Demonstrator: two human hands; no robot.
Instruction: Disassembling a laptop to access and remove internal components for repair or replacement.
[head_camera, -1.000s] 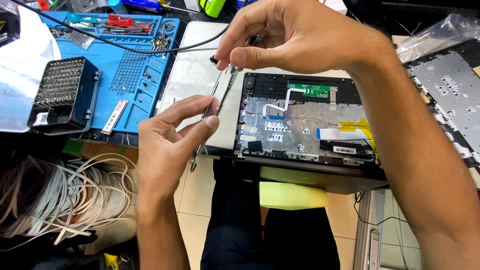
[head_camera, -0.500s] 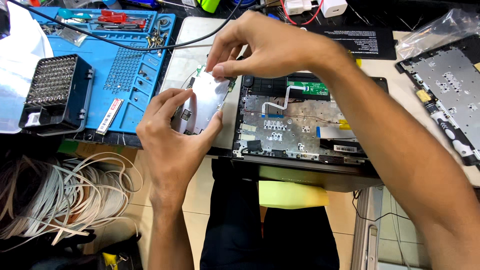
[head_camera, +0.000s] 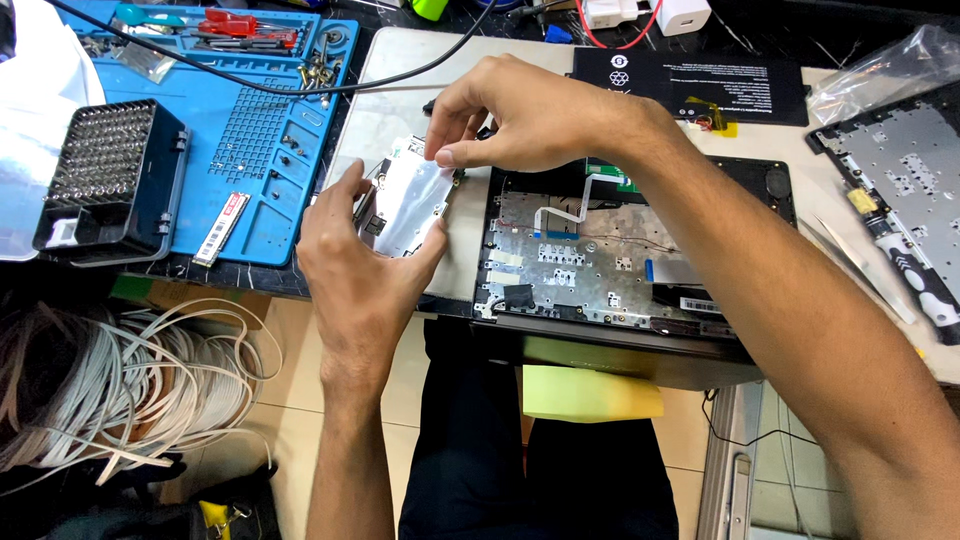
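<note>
Holding a flat silver metal plate (head_camera: 412, 203), both hands grip it just above the surface (head_camera: 400, 80). The left hand (head_camera: 362, 270) closes on the plate's lower end, thumb on one edge and fingers on the other. The right hand (head_camera: 520, 115) pinches the top edge from above. The plate sits just left of the open laptop base (head_camera: 610, 260), which shows its grey insides and a white flat cable. A blue work mat (head_camera: 250, 150) lies to the left with a black box of screwdriver bits (head_camera: 105, 170) on it. A black battery (head_camera: 690, 85) lies behind the laptop base. White cables (head_camera: 120, 390) are piled on the floor below.
</note>
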